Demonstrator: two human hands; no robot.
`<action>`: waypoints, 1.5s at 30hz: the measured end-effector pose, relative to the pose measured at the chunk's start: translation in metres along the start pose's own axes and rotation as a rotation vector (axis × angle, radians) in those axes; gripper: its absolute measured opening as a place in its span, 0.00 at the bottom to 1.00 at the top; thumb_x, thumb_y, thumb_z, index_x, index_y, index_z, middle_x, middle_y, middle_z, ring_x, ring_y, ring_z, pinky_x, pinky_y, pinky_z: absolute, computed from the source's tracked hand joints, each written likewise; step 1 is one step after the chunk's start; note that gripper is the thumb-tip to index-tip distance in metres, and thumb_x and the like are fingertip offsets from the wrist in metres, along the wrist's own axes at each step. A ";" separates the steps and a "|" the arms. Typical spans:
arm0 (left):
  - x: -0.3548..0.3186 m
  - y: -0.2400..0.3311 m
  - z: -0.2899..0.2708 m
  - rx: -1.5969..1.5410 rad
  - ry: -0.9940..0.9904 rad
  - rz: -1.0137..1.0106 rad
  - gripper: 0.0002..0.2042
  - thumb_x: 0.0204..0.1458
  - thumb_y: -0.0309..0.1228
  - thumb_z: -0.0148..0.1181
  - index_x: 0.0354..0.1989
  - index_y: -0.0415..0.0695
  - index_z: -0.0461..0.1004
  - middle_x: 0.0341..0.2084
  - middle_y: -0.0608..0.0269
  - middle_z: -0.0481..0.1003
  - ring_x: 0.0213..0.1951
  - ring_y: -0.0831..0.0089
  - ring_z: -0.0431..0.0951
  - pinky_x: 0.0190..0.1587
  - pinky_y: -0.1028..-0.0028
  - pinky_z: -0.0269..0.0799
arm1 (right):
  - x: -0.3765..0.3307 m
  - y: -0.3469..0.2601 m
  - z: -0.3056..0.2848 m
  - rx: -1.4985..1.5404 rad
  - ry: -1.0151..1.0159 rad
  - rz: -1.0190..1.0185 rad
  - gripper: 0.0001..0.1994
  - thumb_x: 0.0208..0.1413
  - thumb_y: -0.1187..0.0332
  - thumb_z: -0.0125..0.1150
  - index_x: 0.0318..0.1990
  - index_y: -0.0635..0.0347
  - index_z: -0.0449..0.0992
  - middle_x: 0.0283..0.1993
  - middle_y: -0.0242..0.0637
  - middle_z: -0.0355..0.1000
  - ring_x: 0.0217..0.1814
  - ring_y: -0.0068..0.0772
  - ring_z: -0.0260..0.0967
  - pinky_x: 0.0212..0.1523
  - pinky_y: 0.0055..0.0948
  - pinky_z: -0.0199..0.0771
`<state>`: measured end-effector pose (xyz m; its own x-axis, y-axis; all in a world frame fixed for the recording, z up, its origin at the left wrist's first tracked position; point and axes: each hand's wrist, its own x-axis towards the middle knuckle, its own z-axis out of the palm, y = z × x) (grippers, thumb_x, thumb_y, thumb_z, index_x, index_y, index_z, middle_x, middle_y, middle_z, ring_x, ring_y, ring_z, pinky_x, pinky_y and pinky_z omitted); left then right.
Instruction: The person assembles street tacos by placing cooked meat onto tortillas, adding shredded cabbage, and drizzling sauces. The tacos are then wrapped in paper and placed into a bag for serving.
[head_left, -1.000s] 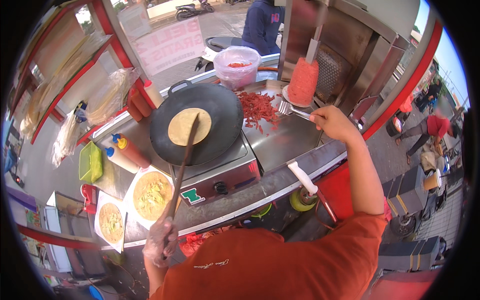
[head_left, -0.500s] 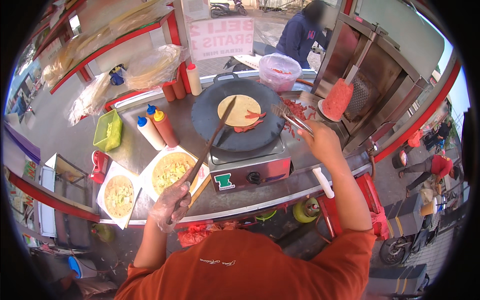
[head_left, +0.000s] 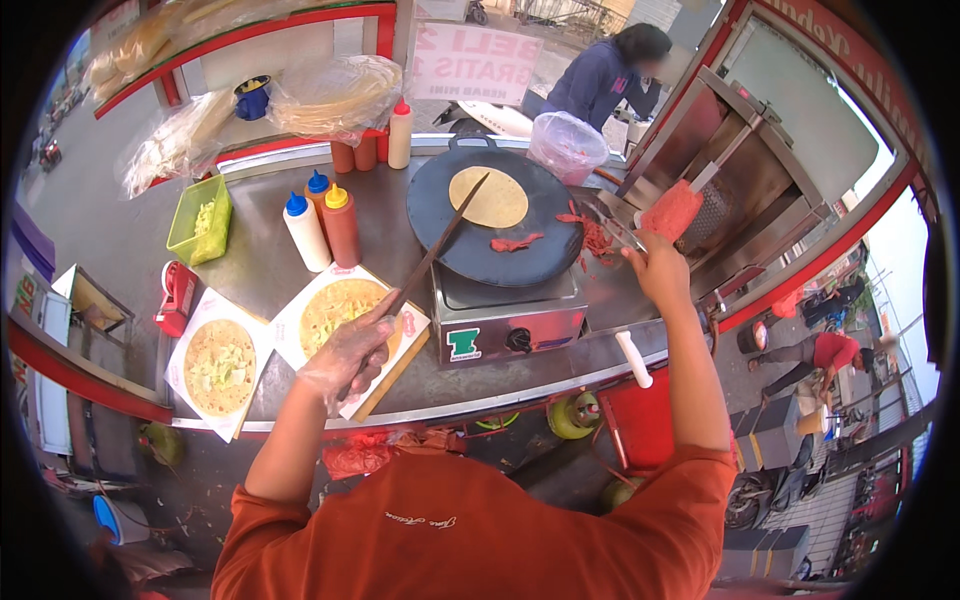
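Observation:
My left hand (head_left: 350,358), in a clear plastic glove, is closed around the handle of a long dark-bladed knife (head_left: 436,246). Its tip slants over a plain round flatbread (head_left: 490,205) on the black griddle (head_left: 450,255). A few reddish meat strips (head_left: 516,243) lie on the griddle below that bread. At the griddle's right, my right hand (head_left: 660,268) grips metal tongs (head_left: 622,232), whose ends are down at a pile of meat shreds (head_left: 594,240). Two flatbreads topped with shredded greens, one (head_left: 345,310) nearer my left hand and another (head_left: 220,368) further left, rest on paper.
Squeeze bottles (head_left: 340,228) and a green basket (head_left: 182,245) stand left of the griddle. Behind it sits a plastic-lined tub (head_left: 566,150). A meat cone (head_left: 672,212) is on a spit at right. A white handle (head_left: 633,360) juts at the counter edge. Someone in dark blue (head_left: 598,80) is beyond the counter.
My right hand has brought the tongs down to the meat pile. The strips that touched the flatbread now lie apart from it on the griddle. The whole view has shifted slightly.

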<state>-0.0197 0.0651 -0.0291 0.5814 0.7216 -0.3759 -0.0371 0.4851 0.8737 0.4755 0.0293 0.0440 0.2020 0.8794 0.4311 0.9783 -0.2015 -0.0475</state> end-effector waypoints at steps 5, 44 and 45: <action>-0.038 -0.020 -0.007 -0.257 -0.009 0.083 0.37 0.70 0.42 0.58 0.83 0.45 0.51 0.21 0.72 0.63 0.11 0.87 0.56 0.12 0.83 0.54 | -0.015 -0.053 0.006 0.346 -0.140 -0.320 0.25 0.60 0.51 0.72 0.58 0.56 0.80 0.49 0.45 0.80 0.45 0.50 0.83 0.46 0.47 0.80; 0.024 0.012 0.120 -0.005 0.338 0.090 0.34 0.71 0.41 0.57 0.82 0.53 0.52 0.20 0.71 0.64 0.08 0.85 0.55 0.09 0.82 0.52 | -0.093 0.129 0.106 0.103 0.074 0.213 0.23 0.56 0.56 0.75 0.56 0.56 0.83 0.45 0.43 0.81 0.56 0.50 0.73 0.60 0.50 0.67; 0.022 0.013 0.119 0.061 0.362 0.077 0.37 0.68 0.43 0.62 0.82 0.48 0.53 0.21 0.73 0.66 0.10 0.86 0.56 0.11 0.83 0.52 | -0.094 0.122 0.105 0.111 0.195 0.186 0.22 0.57 0.57 0.75 0.55 0.56 0.84 0.45 0.42 0.80 0.55 0.50 0.73 0.59 0.49 0.66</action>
<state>0.0890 0.0289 0.0110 0.2531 0.8883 -0.3833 -0.0147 0.3997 0.9165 0.5806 -0.0325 -0.0973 0.3769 0.7302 0.5699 0.9262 -0.2940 -0.2360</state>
